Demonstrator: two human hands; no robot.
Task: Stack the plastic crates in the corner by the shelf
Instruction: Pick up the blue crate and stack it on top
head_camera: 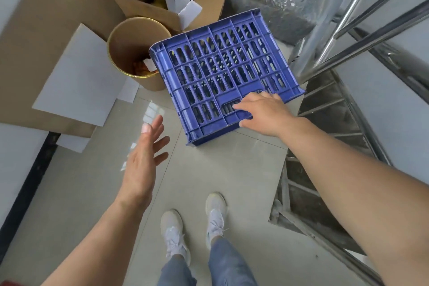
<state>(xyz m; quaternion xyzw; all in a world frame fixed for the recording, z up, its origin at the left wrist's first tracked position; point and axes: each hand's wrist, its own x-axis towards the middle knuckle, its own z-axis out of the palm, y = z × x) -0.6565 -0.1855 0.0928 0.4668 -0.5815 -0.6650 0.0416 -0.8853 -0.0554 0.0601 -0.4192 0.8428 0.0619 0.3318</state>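
Gripping the handle slot of the blue crate (222, 72), the right hand (262, 114) has its fingers hooked into that opening while the crate stands tipped on the floor (209, 181), at about 1 o'clock from the feet, beside a cardboard drum (137, 53). Slotted walls suggest stiff, light plastic, probably easy to lift. The left hand (144, 158) hangs spread and empty at 11 o'clock; the far rim looks its likeliest hold.

Single wide-angle view from the camera on my head, facing forward and steeply down. My forearms enter from the bottom edge; my shoes (192, 227) and the tiled floor (220, 169) lie directly below, close in frame.
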